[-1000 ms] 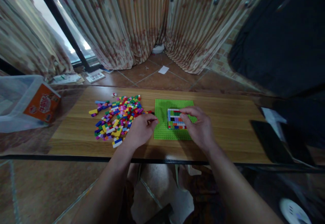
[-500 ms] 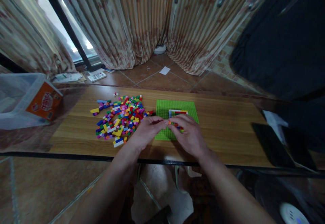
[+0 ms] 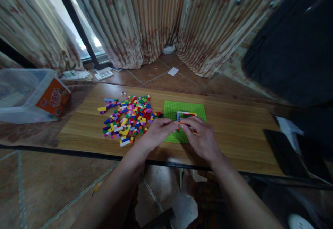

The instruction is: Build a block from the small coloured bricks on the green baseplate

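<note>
Over the green baseplate [image 3: 170,106], my left hand [image 3: 161,131] and my right hand [image 3: 201,137] meet fingertip to fingertip. A small orange toy brick [image 3: 181,123] shows between the pinched fingers of both hands. Its shape is mostly hidden by the fingers. On the baseplate, just beyond my right hand, stands a low row of joined bricks [image 3: 186,113] in white, yellow, red and blue. More coloured bricks of it are partly covered by my right hand.
A heap of loose coloured bricks [image 3: 130,116] spreads over the wooden table [image 3: 234,132] left of the baseplate. At the far left is a clear plastic bin [image 3: 31,99] with an orange label. A flat black object [image 3: 283,149] lies at the table's right end.
The whole view has shifted slightly, so the table appears further right. Both hands stay together at the baseplate, fingers still pinched on the small orange brick.
</note>
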The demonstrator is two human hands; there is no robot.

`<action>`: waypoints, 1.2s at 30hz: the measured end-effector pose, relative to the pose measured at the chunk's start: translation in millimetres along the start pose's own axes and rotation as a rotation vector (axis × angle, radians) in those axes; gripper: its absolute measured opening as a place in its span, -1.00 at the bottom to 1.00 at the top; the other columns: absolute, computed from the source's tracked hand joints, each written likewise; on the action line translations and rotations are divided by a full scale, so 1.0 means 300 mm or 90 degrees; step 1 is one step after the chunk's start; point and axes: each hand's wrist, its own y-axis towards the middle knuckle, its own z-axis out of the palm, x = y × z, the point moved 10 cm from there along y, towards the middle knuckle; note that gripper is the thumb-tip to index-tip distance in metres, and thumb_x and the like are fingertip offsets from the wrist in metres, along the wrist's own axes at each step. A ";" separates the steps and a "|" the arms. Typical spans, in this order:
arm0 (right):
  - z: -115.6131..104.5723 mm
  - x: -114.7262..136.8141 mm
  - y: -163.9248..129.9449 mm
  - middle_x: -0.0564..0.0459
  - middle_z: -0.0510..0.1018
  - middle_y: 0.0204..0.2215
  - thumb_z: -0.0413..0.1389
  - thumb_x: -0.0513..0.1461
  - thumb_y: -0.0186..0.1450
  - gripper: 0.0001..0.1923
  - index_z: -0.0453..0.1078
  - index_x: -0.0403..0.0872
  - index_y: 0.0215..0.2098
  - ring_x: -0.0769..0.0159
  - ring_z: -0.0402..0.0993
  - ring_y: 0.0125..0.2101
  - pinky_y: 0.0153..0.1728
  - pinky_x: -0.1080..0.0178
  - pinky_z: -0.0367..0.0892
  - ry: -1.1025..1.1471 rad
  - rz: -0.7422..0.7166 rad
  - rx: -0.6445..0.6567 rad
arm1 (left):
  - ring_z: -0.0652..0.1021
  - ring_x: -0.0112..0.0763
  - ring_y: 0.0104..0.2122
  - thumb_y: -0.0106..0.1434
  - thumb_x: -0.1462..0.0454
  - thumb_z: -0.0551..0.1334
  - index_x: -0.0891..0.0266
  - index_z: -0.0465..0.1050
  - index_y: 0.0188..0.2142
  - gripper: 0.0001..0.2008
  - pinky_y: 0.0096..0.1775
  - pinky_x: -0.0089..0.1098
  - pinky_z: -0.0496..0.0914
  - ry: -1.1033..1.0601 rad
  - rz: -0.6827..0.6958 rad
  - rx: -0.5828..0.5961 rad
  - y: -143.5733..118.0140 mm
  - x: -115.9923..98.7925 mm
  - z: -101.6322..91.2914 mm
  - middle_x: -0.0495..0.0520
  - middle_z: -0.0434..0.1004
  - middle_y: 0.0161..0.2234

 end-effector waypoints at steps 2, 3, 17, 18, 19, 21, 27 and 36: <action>-0.033 -0.041 0.001 0.01 0.61 -0.30 0.08 -0.18 0.38 -0.83 0.53 0.01 -0.23 0.22 0.52 -0.24 -0.18 0.14 0.39 0.026 0.022 -0.022 | 0.21 -0.53 -0.56 0.18 0.01 0.20 0.27 0.43 -0.51 -0.64 -0.50 -0.45 0.07 0.048 -0.002 -0.010 0.009 0.016 -0.018 -0.10 0.23 -0.61; -0.053 -0.068 0.001 0.02 0.60 -0.30 0.09 -0.17 0.37 -0.83 0.54 0.02 -0.25 0.22 0.52 -0.25 -0.18 0.14 0.40 0.041 0.039 -0.039 | 0.19 -0.53 -0.57 0.19 0.02 0.19 0.26 0.40 -0.52 -0.64 -0.51 -0.45 0.05 0.079 -0.002 -0.018 0.014 0.023 -0.030 -0.11 0.18 -0.62; 0.014 -0.199 -0.027 0.01 0.52 -0.09 0.33 -0.21 0.14 -0.96 0.59 0.11 -0.45 0.09 0.42 -0.03 0.01 -0.03 0.33 0.033 0.135 0.036 | 0.24 -0.51 -0.56 0.22 0.15 0.10 0.30 0.46 -0.48 -0.70 -0.49 -0.44 0.07 0.303 0.028 0.008 0.019 0.017 -0.009 -0.11 0.19 -0.61; 0.015 -0.200 -0.027 0.01 0.52 -0.08 0.34 -0.22 0.13 -0.95 0.59 0.10 -0.45 0.08 0.41 -0.02 0.02 -0.04 0.33 0.026 0.139 0.030 | 0.24 -0.51 -0.56 0.22 0.15 0.09 0.30 0.46 -0.48 -0.70 -0.49 -0.44 0.08 0.310 0.031 0.010 0.020 0.017 -0.008 -0.10 0.20 -0.61; 0.016 -0.200 -0.027 0.01 0.52 -0.07 0.34 -0.23 0.12 -0.94 0.59 0.10 -0.46 0.07 0.40 -0.02 0.02 -0.05 0.33 0.021 0.142 0.026 | 0.25 -0.51 -0.56 0.22 0.15 0.09 0.30 0.46 -0.48 -0.70 -0.49 -0.44 0.08 0.313 0.032 0.012 0.020 0.017 -0.008 -0.10 0.21 -0.61; 0.015 -0.199 -0.025 0.00 0.52 -0.07 0.34 -0.23 0.11 -0.93 0.57 0.08 -0.47 0.06 0.40 -0.01 0.02 -0.07 0.33 0.011 0.142 0.012 | 0.25 -0.51 -0.56 0.23 0.15 0.09 0.29 0.45 -0.49 -0.70 -0.48 -0.44 0.09 0.316 0.033 0.015 0.020 0.017 -0.008 -0.10 0.22 -0.61; 0.012 -0.205 -0.025 -0.01 0.53 -0.09 0.33 -0.25 0.11 -0.92 0.55 0.07 -0.49 0.06 0.40 -0.03 0.00 -0.07 0.34 -0.002 0.144 -0.012 | 0.25 -0.51 -0.56 0.22 0.18 0.09 0.27 0.37 -0.56 -0.71 -0.49 -0.44 0.07 0.324 0.037 0.018 0.015 0.011 -0.004 -0.11 0.20 -0.63; 0.026 -0.208 -0.024 0.00 0.51 -0.12 0.32 -0.29 0.11 -0.89 0.55 0.06 -0.51 0.10 0.41 -0.04 0.02 -0.01 0.30 0.011 0.150 0.010 | 0.27 -0.51 -0.56 0.22 0.24 0.09 0.27 0.36 -0.59 -0.72 -0.49 -0.44 0.10 0.340 0.062 0.015 0.014 0.001 0.005 -0.10 0.21 -0.64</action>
